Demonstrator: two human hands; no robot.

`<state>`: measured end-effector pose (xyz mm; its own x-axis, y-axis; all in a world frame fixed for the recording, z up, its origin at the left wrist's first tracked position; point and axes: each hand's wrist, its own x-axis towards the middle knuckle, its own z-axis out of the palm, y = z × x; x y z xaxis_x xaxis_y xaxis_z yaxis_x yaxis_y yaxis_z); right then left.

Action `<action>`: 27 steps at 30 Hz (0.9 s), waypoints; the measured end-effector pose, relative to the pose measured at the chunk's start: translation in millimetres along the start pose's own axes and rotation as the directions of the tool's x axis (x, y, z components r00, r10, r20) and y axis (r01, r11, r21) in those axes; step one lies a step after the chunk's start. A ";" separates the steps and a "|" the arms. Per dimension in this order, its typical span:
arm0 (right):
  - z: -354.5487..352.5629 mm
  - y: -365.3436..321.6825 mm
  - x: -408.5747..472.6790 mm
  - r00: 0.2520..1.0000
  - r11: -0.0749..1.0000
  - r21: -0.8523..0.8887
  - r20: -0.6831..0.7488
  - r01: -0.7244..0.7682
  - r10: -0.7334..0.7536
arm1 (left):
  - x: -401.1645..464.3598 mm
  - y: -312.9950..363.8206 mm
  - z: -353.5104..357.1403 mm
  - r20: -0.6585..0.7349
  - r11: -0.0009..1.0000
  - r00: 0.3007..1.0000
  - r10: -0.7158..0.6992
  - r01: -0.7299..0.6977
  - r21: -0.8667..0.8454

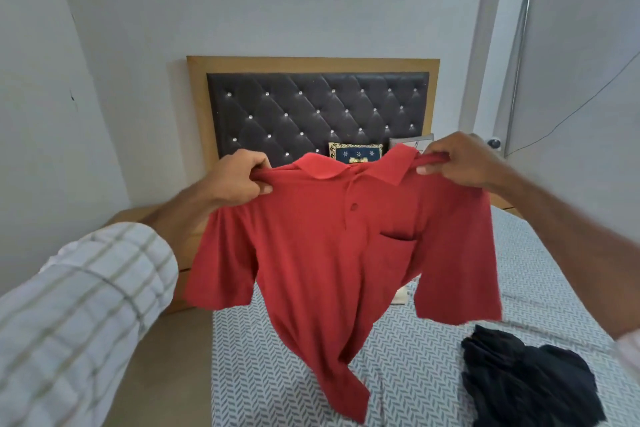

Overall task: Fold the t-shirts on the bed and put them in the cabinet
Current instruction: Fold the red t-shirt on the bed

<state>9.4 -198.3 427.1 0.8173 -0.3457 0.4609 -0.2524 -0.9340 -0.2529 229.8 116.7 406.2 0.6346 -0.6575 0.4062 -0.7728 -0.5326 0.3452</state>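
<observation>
A red polo t-shirt [322, 253] with a collar and chest pocket hangs in the air above the bed [540, 288], its front facing me. My left hand [239, 177] grips its left shoulder and my right hand [460, 159] grips its right shoulder, both with fingers curled into the fabric. The hem trails down onto the patterned sheet. A crumpled black t-shirt [526, 381] lies on the bed at the lower right, apart from the red one.
The bed has a dark tufted headboard [311, 114] in a wooden frame, with a small patterned cushion [356, 152] against it. A white cabinet door with a long metal handle [519, 62] stands at the right. Tan floor [166, 374] runs along the bed's left side.
</observation>
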 end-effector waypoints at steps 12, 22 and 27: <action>-5.9 -2.2 -20.1 0.996 0.980 -0.184 -0.067 -0.070 0.058 | -17.3 28.6 -28.3 -0.071 0.991 0.993 -0.090 0.082 -0.103; -35.4 -2.3 -60.8 0.908 0.994 0.112 -0.414 -0.018 0.063 | -45.5 29.0 -50.3 0.017 0.964 1.000 -0.001 0.006 -0.264; 20.7 42.1 -66.0 0.964 0.956 0.139 -0.031 -0.257 0.264 | -37.4 3.3 1.7 0.146 0.958 0.978 -0.151 0.108 0.267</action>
<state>-44.4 -213.0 368.5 0.7053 -0.5823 0.4043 -0.3794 -0.7918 -0.4786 203.5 138.6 390.7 0.7352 -0.6407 0.2212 -0.6748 -0.7229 0.1487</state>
